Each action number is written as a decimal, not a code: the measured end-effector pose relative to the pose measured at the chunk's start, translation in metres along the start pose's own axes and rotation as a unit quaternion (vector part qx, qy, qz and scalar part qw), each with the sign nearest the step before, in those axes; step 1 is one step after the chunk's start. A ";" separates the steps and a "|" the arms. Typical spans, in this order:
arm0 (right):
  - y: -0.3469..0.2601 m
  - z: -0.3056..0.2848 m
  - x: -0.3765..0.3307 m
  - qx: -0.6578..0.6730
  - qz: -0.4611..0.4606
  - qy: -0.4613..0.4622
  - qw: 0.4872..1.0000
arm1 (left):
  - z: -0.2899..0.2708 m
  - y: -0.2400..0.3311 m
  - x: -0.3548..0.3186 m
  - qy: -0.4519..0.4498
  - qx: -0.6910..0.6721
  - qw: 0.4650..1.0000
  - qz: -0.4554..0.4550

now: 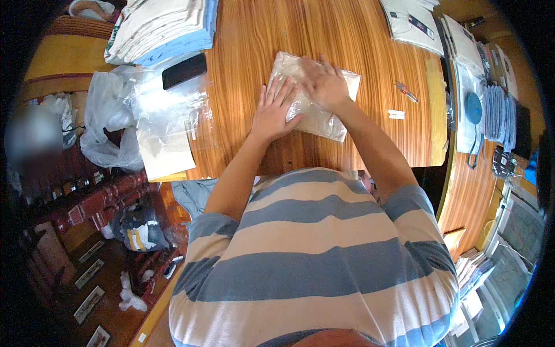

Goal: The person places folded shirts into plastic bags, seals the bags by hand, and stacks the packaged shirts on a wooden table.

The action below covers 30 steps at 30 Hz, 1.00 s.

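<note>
A clear plastic bag with a folded cream garment (315, 118) inside lies flat and slightly turned on the wooden table. My left hand (274, 110) rests palm down on its left side, fingers spread. My right hand (325, 84) lies over the upper right part of the bag, fingers stretched out and a little blurred. Neither hand grips anything. To the left are a heap of clear plastic bags (167, 107) and a black phone (184, 72). On the right of the table lie a small cutter with a red and grey handle (406, 91) and a white label strip (396, 114).
Stacks of folded white and blue garments (167, 34) stand at the far left, with more folded garments (410, 26) at the far right. Past the table's right edge are a blue round object with a strap (473, 108) and a stack of blue garments (499, 115). A wooden seat (98, 202) stands at left.
</note>
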State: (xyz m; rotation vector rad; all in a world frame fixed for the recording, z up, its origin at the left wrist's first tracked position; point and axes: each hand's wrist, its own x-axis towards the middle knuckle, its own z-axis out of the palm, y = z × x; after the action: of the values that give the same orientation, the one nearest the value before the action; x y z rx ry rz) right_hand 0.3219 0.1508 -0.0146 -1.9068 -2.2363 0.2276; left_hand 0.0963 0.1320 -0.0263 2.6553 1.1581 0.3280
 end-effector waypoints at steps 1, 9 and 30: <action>-0.001 0.002 0.002 0.011 0.042 -0.017 0.999 | -0.002 0.000 0.000 0.003 0.008 1.000 0.007; 0.019 0.017 -0.003 0.087 0.132 0.039 0.987 | -0.025 0.008 -0.018 0.022 -0.052 0.998 0.005; -0.083 -0.058 -0.184 -0.017 0.068 0.225 0.972 | -0.037 -0.095 -0.059 -0.100 -0.891 0.381 -0.225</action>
State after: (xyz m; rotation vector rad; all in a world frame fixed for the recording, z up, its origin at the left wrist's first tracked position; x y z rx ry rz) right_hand 0.2842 -0.0451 0.0528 -1.8974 -1.8255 -0.2072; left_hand -0.0187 0.1557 -0.0256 0.3430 0.4997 0.5746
